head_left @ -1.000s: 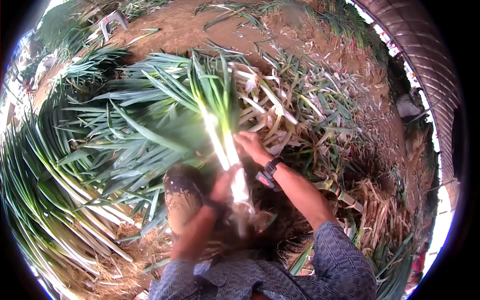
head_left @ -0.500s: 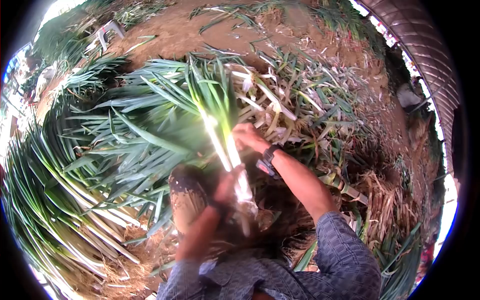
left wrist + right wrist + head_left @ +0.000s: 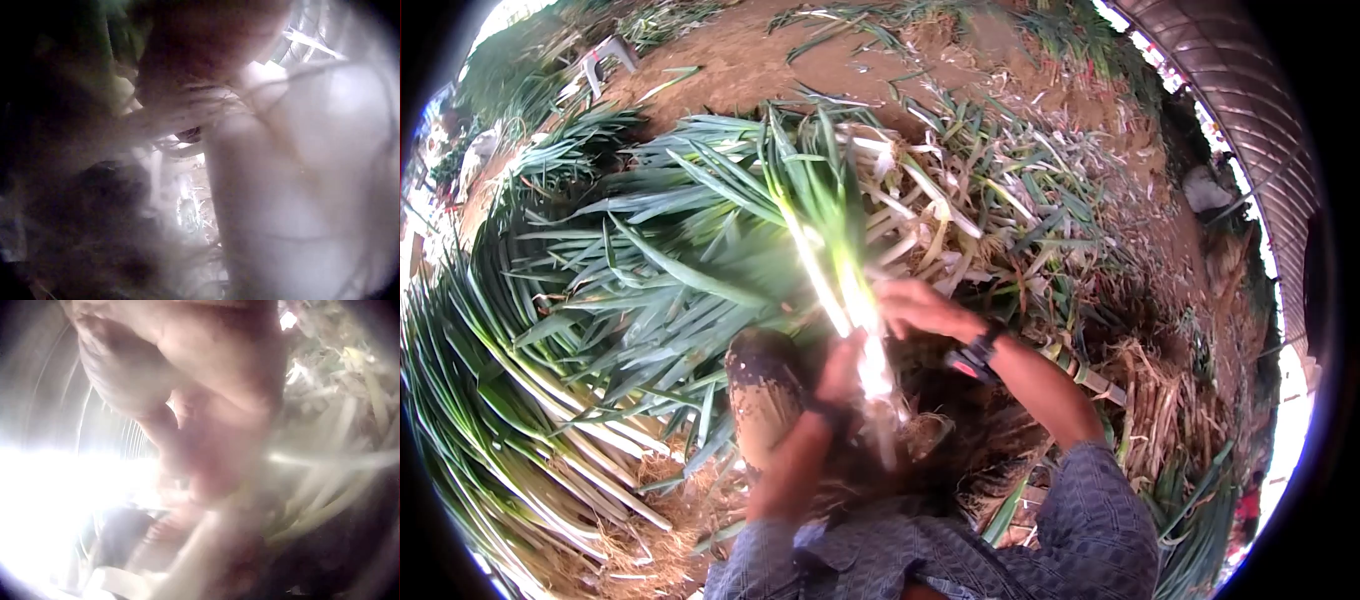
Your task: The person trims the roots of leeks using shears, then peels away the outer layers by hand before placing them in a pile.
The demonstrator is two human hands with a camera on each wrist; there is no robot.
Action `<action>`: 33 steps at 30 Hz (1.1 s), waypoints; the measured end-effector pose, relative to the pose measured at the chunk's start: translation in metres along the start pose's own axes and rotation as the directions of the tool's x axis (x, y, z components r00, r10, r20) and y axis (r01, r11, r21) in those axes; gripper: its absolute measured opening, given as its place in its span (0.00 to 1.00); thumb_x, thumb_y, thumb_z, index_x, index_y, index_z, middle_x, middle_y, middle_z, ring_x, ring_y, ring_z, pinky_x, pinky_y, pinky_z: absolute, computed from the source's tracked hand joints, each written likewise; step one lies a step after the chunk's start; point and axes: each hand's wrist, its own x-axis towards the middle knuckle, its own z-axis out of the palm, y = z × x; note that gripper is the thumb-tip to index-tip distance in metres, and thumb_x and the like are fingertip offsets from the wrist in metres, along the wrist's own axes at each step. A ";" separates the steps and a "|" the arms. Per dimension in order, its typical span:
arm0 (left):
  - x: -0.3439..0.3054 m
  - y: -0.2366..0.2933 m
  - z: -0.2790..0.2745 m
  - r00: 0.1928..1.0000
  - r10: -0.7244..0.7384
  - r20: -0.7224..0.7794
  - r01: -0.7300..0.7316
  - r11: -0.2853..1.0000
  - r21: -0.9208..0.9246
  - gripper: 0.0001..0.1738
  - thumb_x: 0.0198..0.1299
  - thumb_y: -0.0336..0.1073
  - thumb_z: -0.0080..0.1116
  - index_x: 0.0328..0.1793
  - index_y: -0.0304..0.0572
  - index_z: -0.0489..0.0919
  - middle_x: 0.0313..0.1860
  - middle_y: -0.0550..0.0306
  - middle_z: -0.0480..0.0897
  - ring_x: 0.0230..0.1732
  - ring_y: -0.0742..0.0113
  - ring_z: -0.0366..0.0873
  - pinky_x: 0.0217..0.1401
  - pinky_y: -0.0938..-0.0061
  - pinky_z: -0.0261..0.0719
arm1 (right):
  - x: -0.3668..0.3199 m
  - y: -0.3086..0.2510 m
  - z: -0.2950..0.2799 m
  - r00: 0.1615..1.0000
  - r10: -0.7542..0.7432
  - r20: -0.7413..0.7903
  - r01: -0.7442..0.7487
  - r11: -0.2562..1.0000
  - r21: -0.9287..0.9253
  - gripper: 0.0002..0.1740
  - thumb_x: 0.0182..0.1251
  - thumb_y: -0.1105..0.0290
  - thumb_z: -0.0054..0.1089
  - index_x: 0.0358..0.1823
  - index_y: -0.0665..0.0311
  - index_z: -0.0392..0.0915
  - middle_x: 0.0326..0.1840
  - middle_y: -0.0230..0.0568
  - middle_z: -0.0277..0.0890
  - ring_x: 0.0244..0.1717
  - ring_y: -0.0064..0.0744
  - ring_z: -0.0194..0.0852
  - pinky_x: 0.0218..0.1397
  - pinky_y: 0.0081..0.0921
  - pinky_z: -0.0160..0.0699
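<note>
In the head view, my left hand [image 3: 840,372] grips a few long green onions [image 3: 812,265] low on their white stems. The roots hang below it and the green leaves point away from me. Blurred, my right hand [image 3: 925,308] is at the right side of the white stems, its fingertips right at them. In the right wrist view, the thumb and fingers [image 3: 215,465] come together at a pale stem [image 3: 187,553]. Large pale stems [image 3: 294,206] and thin roots fill much of the left wrist view.
Green onions [image 3: 550,390] lie piled at the left, with more leaves [image 3: 670,240] beyond my knee [image 3: 762,405]. Trimmed stalks and peelings [image 3: 930,200] cover the ground to the right. A grey stool [image 3: 607,62] stands far off at the left.
My right hand has moved a little toward me and to the right along the stems. The left hand stays around the green onions, which have barely moved.
</note>
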 end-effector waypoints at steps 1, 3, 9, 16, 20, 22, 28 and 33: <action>0.000 0.001 -0.003 0.999 -0.021 -0.035 0.022 1.000 0.009 0.13 0.68 0.38 0.62 0.52 0.38 0.80 0.35 0.57 0.84 0.31 0.68 0.83 0.35 0.73 0.86 | -0.014 -0.011 -0.004 1.000 0.022 -0.009 -0.021 0.994 0.106 0.09 0.78 0.70 0.51 0.39 0.69 0.73 0.41 0.40 0.76 0.27 0.22 0.76 0.30 0.21 0.79; 0.006 0.003 -0.002 0.992 -0.082 -0.093 0.085 0.996 0.029 0.14 0.66 0.39 0.62 0.51 0.37 0.79 0.36 0.56 0.84 0.31 0.66 0.83 0.36 0.72 0.87 | -0.048 -0.026 -0.010 0.995 -0.056 -0.080 0.069 0.982 0.176 0.09 0.80 0.70 0.49 0.41 0.67 0.74 0.24 0.33 0.74 0.27 0.24 0.77 0.34 0.23 0.78; -0.007 0.050 0.071 0.990 -0.139 0.024 0.141 0.977 -0.162 0.19 0.64 0.45 0.65 0.51 0.38 0.79 0.37 0.54 0.84 0.34 0.62 0.84 0.38 0.67 0.88 | -0.116 -0.020 0.007 0.991 -0.036 0.126 0.011 0.981 0.194 0.08 0.75 0.70 0.53 0.44 0.67 0.76 0.27 0.33 0.77 0.28 0.23 0.77 0.36 0.23 0.77; 0.048 0.057 0.016 0.998 0.061 -0.012 -0.060 0.995 0.075 0.17 0.65 0.39 0.67 0.52 0.33 0.80 0.37 0.53 0.83 0.34 0.61 0.83 0.37 0.66 0.86 | -0.245 -0.059 0.003 0.994 -0.018 0.103 -0.011 0.961 0.277 0.17 0.71 0.59 0.57 0.36 0.68 0.79 0.25 0.34 0.74 0.26 0.24 0.73 0.32 0.23 0.72; 0.064 0.056 0.010 0.973 0.227 -0.036 -0.193 0.891 0.411 0.16 0.63 0.34 0.67 0.50 0.27 0.80 0.36 0.52 0.83 0.33 0.63 0.82 0.35 0.66 0.86 | -0.319 -0.038 -0.081 0.804 0.033 -0.594 -0.257 0.919 -0.297 0.16 0.71 0.63 0.63 0.52 0.67 0.81 0.40 0.38 0.80 0.37 0.28 0.79 0.36 0.23 0.81; 0.059 0.057 0.032 0.973 0.230 0.029 -0.218 0.862 0.458 0.17 0.62 0.34 0.68 0.49 0.26 0.81 0.37 0.51 0.84 0.34 0.63 0.82 0.35 0.66 0.86 | -0.298 -0.032 -0.081 0.719 -0.462 -0.518 -0.478 0.213 -0.852 0.24 0.69 0.63 0.67 0.62 0.67 0.76 0.43 0.41 0.80 0.39 0.29 0.81 0.38 0.26 0.85; 0.052 0.062 0.041 0.804 0.254 0.538 -0.593 0.255 0.764 0.10 0.67 0.32 0.61 0.50 0.33 0.83 0.36 0.57 0.85 0.32 0.67 0.83 0.34 0.74 0.85 | -0.122 -0.032 0.015 0.861 -0.433 -0.266 0.152 0.718 -0.679 0.38 0.65 0.53 0.71 0.70 0.66 0.69 0.41 0.42 0.82 0.33 0.30 0.81 0.35 0.31 0.83; 0.051 0.055 0.022 0.945 0.317 0.082 -0.314 0.808 0.499 0.20 0.70 0.48 0.59 0.48 0.35 0.82 0.36 0.57 0.81 0.31 0.69 0.80 0.26 0.76 0.80 | -0.039 0.058 0.079 0.794 -0.493 0.356 0.542 0.308 -0.782 0.11 0.72 0.62 0.57 0.45 0.62 0.78 0.21 0.29 0.68 0.19 0.23 0.63 0.25 0.28 0.72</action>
